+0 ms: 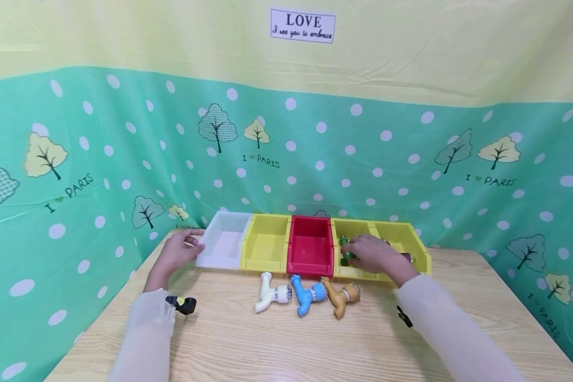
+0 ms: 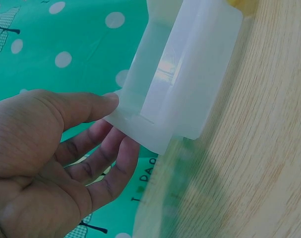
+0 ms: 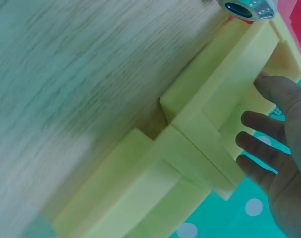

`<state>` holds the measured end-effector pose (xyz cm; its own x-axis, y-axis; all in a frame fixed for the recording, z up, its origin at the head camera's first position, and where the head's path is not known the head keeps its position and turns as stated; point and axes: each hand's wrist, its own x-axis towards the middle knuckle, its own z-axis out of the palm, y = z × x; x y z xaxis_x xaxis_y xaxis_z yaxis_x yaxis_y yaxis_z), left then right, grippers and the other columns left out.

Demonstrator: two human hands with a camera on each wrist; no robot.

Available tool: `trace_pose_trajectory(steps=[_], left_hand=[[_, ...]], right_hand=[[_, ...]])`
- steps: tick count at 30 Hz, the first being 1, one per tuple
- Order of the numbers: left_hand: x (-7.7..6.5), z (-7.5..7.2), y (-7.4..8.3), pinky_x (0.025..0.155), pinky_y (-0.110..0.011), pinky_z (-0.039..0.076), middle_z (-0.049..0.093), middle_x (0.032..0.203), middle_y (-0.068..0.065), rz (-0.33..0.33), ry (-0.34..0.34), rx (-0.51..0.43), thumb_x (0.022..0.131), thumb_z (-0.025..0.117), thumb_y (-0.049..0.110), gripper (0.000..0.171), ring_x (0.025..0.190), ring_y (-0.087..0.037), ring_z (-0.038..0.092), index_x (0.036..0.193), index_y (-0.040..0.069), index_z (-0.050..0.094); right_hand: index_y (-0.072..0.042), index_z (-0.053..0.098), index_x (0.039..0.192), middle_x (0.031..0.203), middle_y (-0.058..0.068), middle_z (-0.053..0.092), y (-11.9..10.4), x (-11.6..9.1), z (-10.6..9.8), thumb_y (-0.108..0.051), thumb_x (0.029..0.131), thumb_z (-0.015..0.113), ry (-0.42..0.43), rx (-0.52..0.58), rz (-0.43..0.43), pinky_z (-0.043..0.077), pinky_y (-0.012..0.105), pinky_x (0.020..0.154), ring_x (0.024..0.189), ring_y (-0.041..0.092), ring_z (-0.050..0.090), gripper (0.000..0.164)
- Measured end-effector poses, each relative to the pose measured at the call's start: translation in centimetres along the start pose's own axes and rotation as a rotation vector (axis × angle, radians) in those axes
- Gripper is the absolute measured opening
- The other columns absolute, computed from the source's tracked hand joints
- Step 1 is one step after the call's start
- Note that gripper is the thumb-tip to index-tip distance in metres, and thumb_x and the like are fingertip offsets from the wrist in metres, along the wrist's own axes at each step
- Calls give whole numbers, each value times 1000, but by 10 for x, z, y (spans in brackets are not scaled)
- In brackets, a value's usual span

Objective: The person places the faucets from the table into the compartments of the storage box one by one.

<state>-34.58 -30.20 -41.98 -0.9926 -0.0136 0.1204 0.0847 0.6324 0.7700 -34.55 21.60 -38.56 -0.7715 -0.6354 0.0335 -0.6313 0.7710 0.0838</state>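
Observation:
My left hand (image 1: 180, 250) grips the side of the white bin (image 2: 202, 74) at the left end of a row. In the left wrist view its thumb lies on the rim and its fingers curl against the outer wall. My right hand (image 1: 373, 253) reaches into a yellow bin (image 1: 363, 275), beside a green faucet (image 1: 344, 241) that it partly hides. In the right wrist view the right fingers (image 3: 263, 126) are spread and loosely bent over the yellow bin, with nothing seen between them.
A white faucet (image 1: 267, 297), a blue faucet (image 1: 304, 298) and a tan faucet (image 1: 338, 298) lie before the row. A red bin (image 1: 310, 249) and another yellow bin (image 1: 267, 244) stand mid-row. At the right end, a yellow bin (image 1: 422, 252) holds a dark brownish item (image 1: 407, 257).

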Motion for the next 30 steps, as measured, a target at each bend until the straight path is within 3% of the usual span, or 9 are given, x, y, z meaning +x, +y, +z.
trace_pose_trajectory(steps=[11,17,30], left_hand=[[-1,0,0,80,-36,61,60,113,-20,-3,1,1,100,66,12,44,101,-32,61,141,-1,55],[-1,1,0,79,-35,61,60,114,-20,-6,-1,11,100,66,13,44,101,-32,61,141,-1,55],[-1,0,1,80,-36,61,60,113,-20,-3,3,2,100,66,13,43,101,-32,61,140,0,56]], right_hand=[[-23,71,110,100,2,67,-11,-21,-13,-23,92,79,74,-100,-56,55,44,80,93,26,59,19],[-22,73,118,113,6,70,-20,-31,-16,-27,91,80,60,-123,-66,57,50,90,105,30,61,28],[-18,72,124,117,6,69,-32,-46,-9,-29,91,79,96,-190,-184,55,50,97,112,31,63,35]])
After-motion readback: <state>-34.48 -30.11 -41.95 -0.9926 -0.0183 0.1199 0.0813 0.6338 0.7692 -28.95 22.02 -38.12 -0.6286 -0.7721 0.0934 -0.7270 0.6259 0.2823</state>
